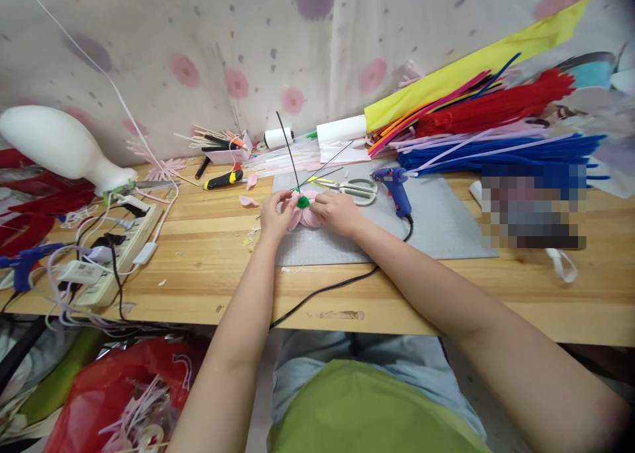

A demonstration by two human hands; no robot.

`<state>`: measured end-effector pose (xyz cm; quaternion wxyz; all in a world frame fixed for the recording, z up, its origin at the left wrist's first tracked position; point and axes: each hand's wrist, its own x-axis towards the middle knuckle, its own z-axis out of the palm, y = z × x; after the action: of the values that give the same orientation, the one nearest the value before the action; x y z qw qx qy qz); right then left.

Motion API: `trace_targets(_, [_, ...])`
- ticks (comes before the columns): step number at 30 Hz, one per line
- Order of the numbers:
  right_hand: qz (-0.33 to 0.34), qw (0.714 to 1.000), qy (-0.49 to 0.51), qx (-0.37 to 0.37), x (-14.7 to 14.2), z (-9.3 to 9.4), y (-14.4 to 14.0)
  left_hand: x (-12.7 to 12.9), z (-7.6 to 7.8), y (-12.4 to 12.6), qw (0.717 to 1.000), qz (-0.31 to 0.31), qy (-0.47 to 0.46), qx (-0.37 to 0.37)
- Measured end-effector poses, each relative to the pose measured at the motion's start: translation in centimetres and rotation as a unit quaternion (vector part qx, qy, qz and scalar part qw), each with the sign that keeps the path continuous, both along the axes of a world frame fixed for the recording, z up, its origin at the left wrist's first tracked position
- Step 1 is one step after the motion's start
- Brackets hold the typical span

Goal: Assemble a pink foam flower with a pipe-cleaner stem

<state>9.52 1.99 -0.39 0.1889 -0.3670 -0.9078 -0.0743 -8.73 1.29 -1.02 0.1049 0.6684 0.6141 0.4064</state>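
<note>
Both hands point(275, 216) point(335, 211) seemingly pinching pink flower point(303, 213) (green centre); scissors point(354, 188), glue gun point(397, 188) just beyond

- Setting judged to be a home craft workspace, not a commercial shop.
- A plain wooden table point(198, 288) is backed by a flower-printed cloth point(208, 49) hung as a wall cover.
- Craft stock is heaped at the right: bundles of pipe cleaners point(496, 129) in red, blue and yellow.
- Tools are laid out on a grey cutting mat point(446, 221): a blue glue gun point(394, 188), scissors point(354, 188).
- A loaded power strip point(119, 248) is seen at the left edge.
</note>
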Motion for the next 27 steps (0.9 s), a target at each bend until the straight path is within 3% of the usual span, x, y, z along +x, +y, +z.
trace_targets(3, [-0.010, 1.000, 0.002, -0.004, -0.1, -0.1, 0.0, 0.7, -0.1, -0.3, 0.999, -0.028, 0.046, 0.001])
trace_targets(13, [-0.044, 0.998, 0.024, -0.023, -0.9, -0.3, -0.1, 2.0, 0.0, -0.4, 0.993, 0.015, 0.112, -0.020])
trace_targets(22, [-0.070, 0.995, 0.056, -0.034, -0.2, -0.2, -0.2, 2.8, 0.1, -0.6, 0.996, 0.044, 0.083, 0.005])
trace_targets(27, [-0.112, 0.987, 0.099, -0.053, 0.4, -0.5, 0.3, 3.1, 0.1, -0.1, 0.999, 0.020, 0.047, 0.011])
